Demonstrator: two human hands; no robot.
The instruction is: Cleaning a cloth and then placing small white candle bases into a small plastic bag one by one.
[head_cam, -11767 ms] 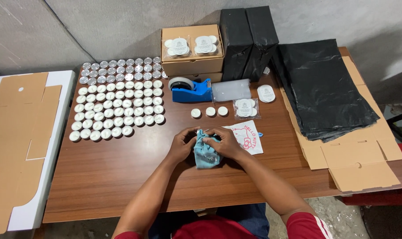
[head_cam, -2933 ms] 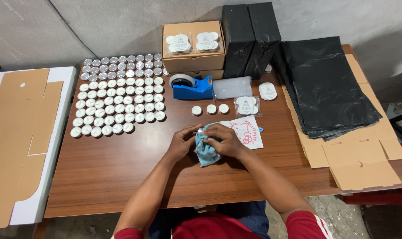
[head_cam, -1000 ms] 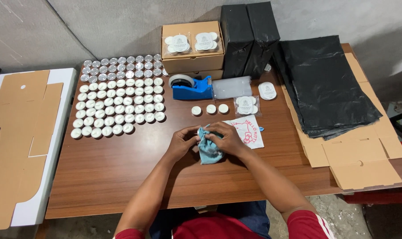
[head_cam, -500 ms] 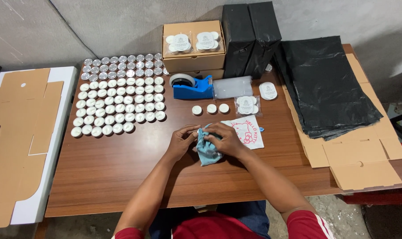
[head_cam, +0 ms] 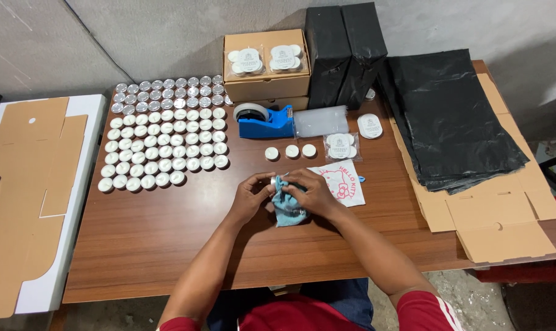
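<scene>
Both my hands meet over the middle of the wooden table (head_cam: 167, 245). My left hand (head_cam: 251, 195) pinches a small round tealight candle (head_cam: 272, 182) at its fingertips. My right hand (head_cam: 314, 191) holds a light blue cloth (head_cam: 287, 207) bunched against that candle. The cloth hangs down under both hands onto the table. Just right of my right hand lies a white pouch with a pink print (head_cam: 344, 182).
Rows of tealight candles (head_cam: 164, 132) cover the left of the table. Three loose candles (head_cam: 291, 151) lie ahead of my hands, behind them a blue tape dispenser (head_cam: 265, 121), a cardboard box (head_cam: 265, 64), black packages (head_cam: 342, 52), black bags (head_cam: 449, 116), flat cardboard (head_cam: 498, 220).
My hands stay in the same spot, shifting slightly as the cloth is worked around the candle. Nothing else on the table has moved.
</scene>
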